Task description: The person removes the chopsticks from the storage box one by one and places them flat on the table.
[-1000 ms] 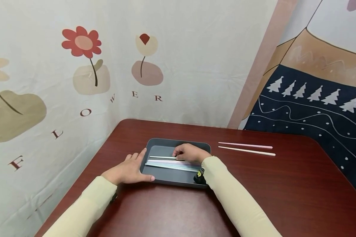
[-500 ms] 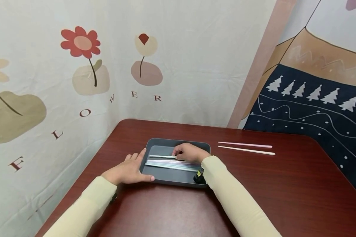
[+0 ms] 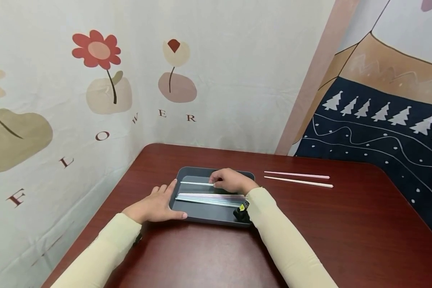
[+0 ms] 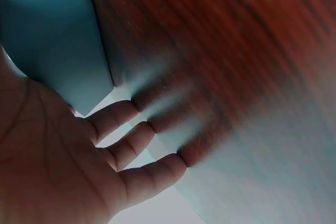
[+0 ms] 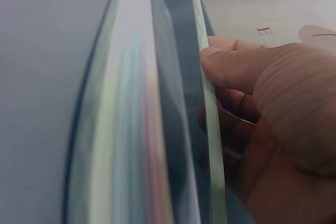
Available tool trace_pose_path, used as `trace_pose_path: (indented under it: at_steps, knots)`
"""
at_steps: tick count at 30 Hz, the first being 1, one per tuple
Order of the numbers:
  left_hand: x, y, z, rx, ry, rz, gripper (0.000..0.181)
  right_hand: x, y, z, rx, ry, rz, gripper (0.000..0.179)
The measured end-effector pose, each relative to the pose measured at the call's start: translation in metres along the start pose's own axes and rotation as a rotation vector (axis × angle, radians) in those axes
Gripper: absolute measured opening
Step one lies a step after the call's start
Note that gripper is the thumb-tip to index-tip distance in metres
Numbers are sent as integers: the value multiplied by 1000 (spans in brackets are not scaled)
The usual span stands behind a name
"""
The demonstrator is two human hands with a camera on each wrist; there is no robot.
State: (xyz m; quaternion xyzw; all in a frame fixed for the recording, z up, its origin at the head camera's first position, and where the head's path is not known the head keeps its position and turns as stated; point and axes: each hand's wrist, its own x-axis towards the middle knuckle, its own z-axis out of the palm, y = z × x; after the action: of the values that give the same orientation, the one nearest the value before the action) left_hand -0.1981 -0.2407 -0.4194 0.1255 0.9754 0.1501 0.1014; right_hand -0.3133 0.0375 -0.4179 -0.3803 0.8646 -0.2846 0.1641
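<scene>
My right hand (image 3: 232, 181) is over the far part of a dark grey tray (image 3: 201, 215). It pinches a pale green chopstick (image 5: 214, 129) between thumb and fingers, and the stick's thin end (image 3: 194, 183) points left in the head view. Nearer to me in the tray lies a bundle of pastel chopsticks (image 3: 209, 199), white, pink and blue, its right end partly hidden by the right hand and wrist. My left hand (image 3: 156, 206) rests against the tray's left side, thumb along the near rim and fingers spread. The left wrist view shows its palm (image 4: 47, 150) beside the tray wall.
Two loose chopsticks, one pink (image 3: 297, 175) and one cream (image 3: 299, 182), lie on the reddish-brown table (image 3: 345, 224) right of the tray. A flower-printed curtain (image 3: 237, 80) hangs behind the table, and a dark blue printed cloth (image 3: 363, 132) hangs at the right.
The right hand has moved slightly away from me with the pale green chopstick, widening the gap between it and the bundle. My left hand stays at the tray's left side.
</scene>
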Motion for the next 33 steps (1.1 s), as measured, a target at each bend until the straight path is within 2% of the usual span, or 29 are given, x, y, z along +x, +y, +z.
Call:
trace_pose_path:
  at_steps: [11, 21, 33]
  knots:
    - [0, 0, 2, -7, 6, 6, 135, -9, -17, -17, -20, 23, -64, 18]
    - [1, 1, 2, -11, 12, 9, 135, -34, -12, -40, -76, 60, -93, 16]
    - [-1, -1, 2, -14, 7, -7, 135, -82, 17, -68, -75, 167, 25, 18]
